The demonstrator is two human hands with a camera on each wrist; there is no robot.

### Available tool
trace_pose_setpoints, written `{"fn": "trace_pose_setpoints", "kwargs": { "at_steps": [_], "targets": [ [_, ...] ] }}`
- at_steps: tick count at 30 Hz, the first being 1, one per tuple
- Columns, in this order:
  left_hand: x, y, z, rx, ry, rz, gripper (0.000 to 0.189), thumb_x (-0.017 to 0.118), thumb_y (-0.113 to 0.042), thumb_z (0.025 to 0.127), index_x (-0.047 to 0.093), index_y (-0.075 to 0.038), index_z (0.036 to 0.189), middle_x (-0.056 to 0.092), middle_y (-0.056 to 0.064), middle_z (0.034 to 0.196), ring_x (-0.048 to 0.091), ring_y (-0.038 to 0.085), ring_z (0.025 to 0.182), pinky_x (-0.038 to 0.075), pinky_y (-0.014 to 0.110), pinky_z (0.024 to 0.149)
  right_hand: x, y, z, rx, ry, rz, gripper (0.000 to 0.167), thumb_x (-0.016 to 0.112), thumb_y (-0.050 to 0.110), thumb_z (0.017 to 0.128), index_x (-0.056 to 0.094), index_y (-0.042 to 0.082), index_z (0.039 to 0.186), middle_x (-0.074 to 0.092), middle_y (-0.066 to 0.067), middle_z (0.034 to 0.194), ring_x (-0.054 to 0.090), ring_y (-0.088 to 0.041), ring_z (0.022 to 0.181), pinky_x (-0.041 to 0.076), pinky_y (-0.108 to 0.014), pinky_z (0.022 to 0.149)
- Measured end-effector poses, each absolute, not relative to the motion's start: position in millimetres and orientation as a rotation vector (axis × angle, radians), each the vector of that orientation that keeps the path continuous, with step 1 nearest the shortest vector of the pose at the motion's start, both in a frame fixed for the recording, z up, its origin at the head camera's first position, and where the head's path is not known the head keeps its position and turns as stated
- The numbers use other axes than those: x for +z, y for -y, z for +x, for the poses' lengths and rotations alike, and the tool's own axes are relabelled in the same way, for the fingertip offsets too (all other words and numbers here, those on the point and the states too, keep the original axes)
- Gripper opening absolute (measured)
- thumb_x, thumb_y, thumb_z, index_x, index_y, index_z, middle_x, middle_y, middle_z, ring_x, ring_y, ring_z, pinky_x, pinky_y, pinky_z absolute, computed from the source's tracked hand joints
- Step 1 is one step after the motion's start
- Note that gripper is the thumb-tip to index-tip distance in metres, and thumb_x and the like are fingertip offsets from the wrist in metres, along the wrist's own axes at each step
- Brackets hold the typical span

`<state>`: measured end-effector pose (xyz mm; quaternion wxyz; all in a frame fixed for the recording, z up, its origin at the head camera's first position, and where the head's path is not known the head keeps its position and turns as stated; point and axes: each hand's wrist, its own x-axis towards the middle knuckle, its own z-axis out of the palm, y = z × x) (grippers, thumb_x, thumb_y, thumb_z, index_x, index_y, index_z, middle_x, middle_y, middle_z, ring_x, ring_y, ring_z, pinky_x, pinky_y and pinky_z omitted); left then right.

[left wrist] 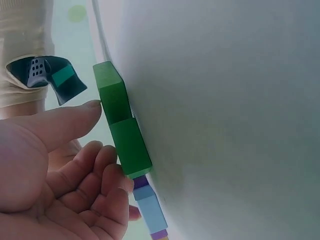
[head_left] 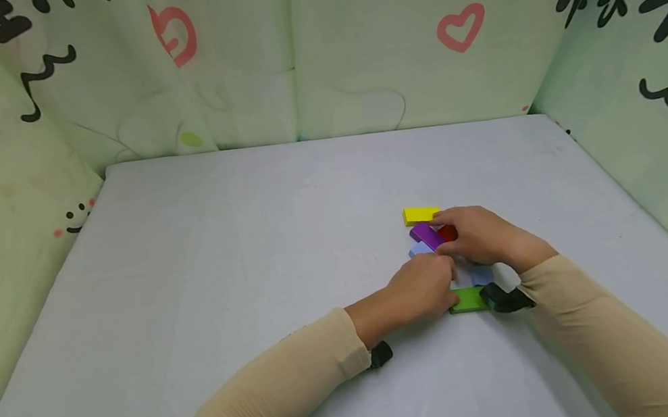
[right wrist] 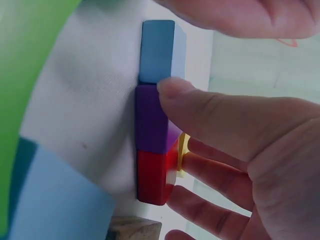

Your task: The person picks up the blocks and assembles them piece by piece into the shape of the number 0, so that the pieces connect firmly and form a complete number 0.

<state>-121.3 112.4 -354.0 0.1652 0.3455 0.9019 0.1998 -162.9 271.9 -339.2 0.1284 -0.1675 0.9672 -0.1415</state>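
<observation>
1. White desk (head_left: 225,281), bounded on three sides by pale green curtains (head_left: 369,76) printed with hearts and dark lettering: small coloured blocks are gathered right of centre beneath a person's two hands.

2. Purple block (head_left: 426,236): it is set between the hands, just nearer the person than the yellow block (head_left: 419,215). From the right wrist, it is seen lined up between a light blue block (right wrist: 156,52) and a red block (right wrist: 151,177).

3. Right hand (head_left: 483,233): the purple block is touched by the thumb tip, while the fingers are spread behind the row, near the red block. The grip is not clenched; the purple block is probably being steadied so that its place against its neighbours can be adjusted.

4. Left hand (head_left: 418,288): its fingers are curled and its thumb is held close by the green block (head_left: 468,299). Whether anything is grasped in that grip cannot be told; a guarding of the near side may be intended.

5. Directions: by the head view, the purple block's long axis is slanted, one end pointed far left, the other near right. Both the yellow and green blocks are laid lengthwise from side to side.
</observation>
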Motion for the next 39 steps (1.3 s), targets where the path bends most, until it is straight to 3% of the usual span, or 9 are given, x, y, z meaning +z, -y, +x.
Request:
{"fn": "trace_pose_setpoints", "kwargs": {
  "at_steps": [12,29,39],
  "targets": [
    [-354.4,-111.9,-120.5,0.574,-2.571,0.974,0.029,0.077,-0.027,0.090,0.072,-0.013,0.115,0.067,-0.009,0.098,0.057,0.005,0.087,0.046,0.014,0.076,-340.6,-268.7,-170.5,-0.442,-2.821,-0.404,0.052,0.071,0.018,0.091,0.057,-0.006,0.135,0.057,-0.028,0.132,0.055,-0.043,0.115,0.044,-0.057,0.099],
    [-354.4,-111.0,-121.6,0.563,-2.593,1.007,0.026,0.076,-0.026,0.091,0.072,-0.012,0.112,0.066,-0.008,0.093,0.057,0.004,0.084,0.045,0.014,0.072,-342.3,-259.4,-184.4,-0.474,-2.851,-0.329,0.049,0.067,0.015,0.094,0.055,-0.009,0.135,0.057,-0.030,0.131,0.055,-0.041,0.110,0.044,-0.056,0.099],
    [-353.9,-111.8,-120.7,0.567,-2.580,0.985,0.026,0.077,-0.026,0.090,0.072,-0.013,0.112,0.066,-0.008,0.092,0.056,0.004,0.084,0.046,0.014,0.072,-344.0,-261.6,-188.2,-0.480,-2.854,-0.291,0.054,0.068,0.019,0.094,0.052,-0.008,0.139,0.054,-0.030,0.136,0.053,-0.043,0.116,0.042,-0.056,0.102]
  ]
}}
